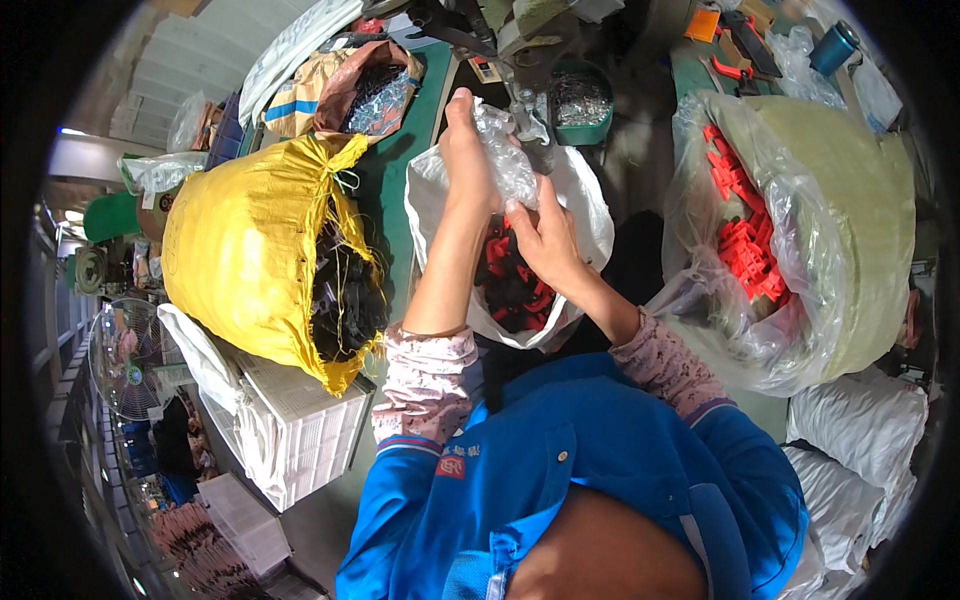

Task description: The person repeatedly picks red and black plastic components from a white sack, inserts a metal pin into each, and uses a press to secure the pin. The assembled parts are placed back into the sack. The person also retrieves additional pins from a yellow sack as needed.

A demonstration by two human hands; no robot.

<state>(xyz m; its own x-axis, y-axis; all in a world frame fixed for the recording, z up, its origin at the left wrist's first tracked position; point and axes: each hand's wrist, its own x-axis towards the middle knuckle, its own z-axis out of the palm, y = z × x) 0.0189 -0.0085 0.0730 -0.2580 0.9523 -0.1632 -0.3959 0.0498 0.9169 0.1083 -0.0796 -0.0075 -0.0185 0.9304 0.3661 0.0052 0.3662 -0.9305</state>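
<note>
Above an open white sack (592,205), both my hands hold a crumpled clear plastic bag (512,165); I cannot make out what it contains. My left hand (468,150) grips its left side with the thumb pointing up, and those fingers are partly hidden behind the plastic. Lower down on the right, my right hand (548,235) pinches the bag's bottom edge between thumb and fingers. Inside the white sack, below my wrists, lie many red and black plastic parts (515,285). A metal machine (530,45) stands just beyond the bag.
To the left leans a yellow woven sack (240,250) of black parts. On the right, a large plastic-lined sack (850,230) holds red parts. A green bin (588,134) with small metal pieces stands ahead, and a brown paper bag (335,90) at far left. White crates (300,430) stand lower left.
</note>
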